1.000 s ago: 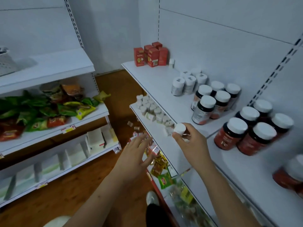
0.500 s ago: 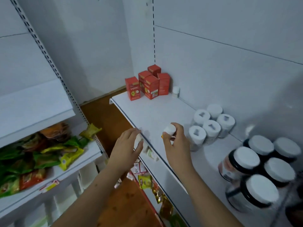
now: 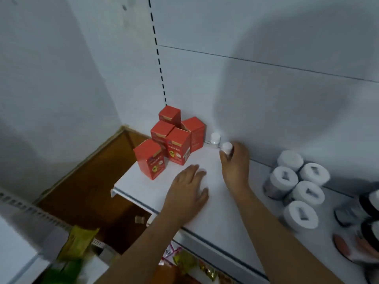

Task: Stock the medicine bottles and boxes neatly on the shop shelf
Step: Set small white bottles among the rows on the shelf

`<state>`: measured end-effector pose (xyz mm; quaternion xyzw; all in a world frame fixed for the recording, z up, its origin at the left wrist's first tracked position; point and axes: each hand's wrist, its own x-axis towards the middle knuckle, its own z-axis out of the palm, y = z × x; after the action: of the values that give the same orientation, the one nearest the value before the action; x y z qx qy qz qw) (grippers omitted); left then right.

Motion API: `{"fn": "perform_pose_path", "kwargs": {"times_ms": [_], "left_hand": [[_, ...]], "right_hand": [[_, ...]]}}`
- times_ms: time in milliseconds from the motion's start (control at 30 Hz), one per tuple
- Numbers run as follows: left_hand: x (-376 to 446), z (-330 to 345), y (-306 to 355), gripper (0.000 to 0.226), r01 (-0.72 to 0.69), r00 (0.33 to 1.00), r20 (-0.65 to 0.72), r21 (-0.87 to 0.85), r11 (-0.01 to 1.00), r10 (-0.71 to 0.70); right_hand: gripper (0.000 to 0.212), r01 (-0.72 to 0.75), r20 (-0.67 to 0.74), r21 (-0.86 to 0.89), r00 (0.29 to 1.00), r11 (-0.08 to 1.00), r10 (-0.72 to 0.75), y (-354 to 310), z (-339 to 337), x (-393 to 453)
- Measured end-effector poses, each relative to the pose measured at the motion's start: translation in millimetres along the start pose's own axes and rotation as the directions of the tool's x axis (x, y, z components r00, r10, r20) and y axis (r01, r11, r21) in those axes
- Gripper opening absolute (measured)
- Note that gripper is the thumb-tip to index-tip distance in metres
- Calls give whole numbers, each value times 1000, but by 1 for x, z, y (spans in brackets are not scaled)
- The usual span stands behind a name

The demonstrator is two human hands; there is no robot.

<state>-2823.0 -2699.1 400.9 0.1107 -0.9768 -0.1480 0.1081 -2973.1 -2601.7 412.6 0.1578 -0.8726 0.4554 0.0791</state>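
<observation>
Our hands at the white shelf (image 3: 143, 193), stocking small medicine bottles.

Our right hand (image 3: 235, 165) pinches a small white-capped bottle (image 3: 227, 148) near the back wall, just beside a second small bottle (image 3: 215, 138) standing there; our left hand (image 3: 188, 189) rests flat on the shelf, fingers straight (holding nothing). Five red boxes (image 3: 176, 140) cluster upright at the shelf's far end, and white-lidded bottles (image 3: 295, 181) stand grouped to our right.
</observation>
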Motion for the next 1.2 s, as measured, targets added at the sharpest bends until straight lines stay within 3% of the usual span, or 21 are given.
{"fn": "perform_pose_path", "kwargs": {"times_ms": [100,467,633,700,800,900,1100,1200], "left_hand": [[14,4,1,53,-53,999,-15,-27,998,52],[18,18,-9,52,-100,994,-34,-22,995,99],[2,10,-2,57,-154,987,45,-52,987,156],[-24,8,19,51,-244,966,64,-114,963,252],[-74,6,69,37,-441,886,45,-226,869,462],[-113,13,137,33,-571,782,48,-343,746,621],[-200,61,298,36,-682,569,117,-487,546,814],[-249,93,372,50,-695,474,227,-498,519,851]], "right_hand": [[23,8,1,-170,1000,985,-7,10,15,1],[42,-83,18,-113,996,990,86,10,7,-28],[37,-82,-8,-5,997,997,82,-7,-52,-113],[39,-36,18,-17,999,999,36,-9,-89,-150],[42,-5,-10,-64,1000,998,5,2,-155,-196],[42,-65,-131,-107,990,992,50,28,-227,-243],[43,-287,-363,-207,910,935,199,92,-377,-356],[48,-422,-475,-214,833,881,284,122,-450,-422]]}}
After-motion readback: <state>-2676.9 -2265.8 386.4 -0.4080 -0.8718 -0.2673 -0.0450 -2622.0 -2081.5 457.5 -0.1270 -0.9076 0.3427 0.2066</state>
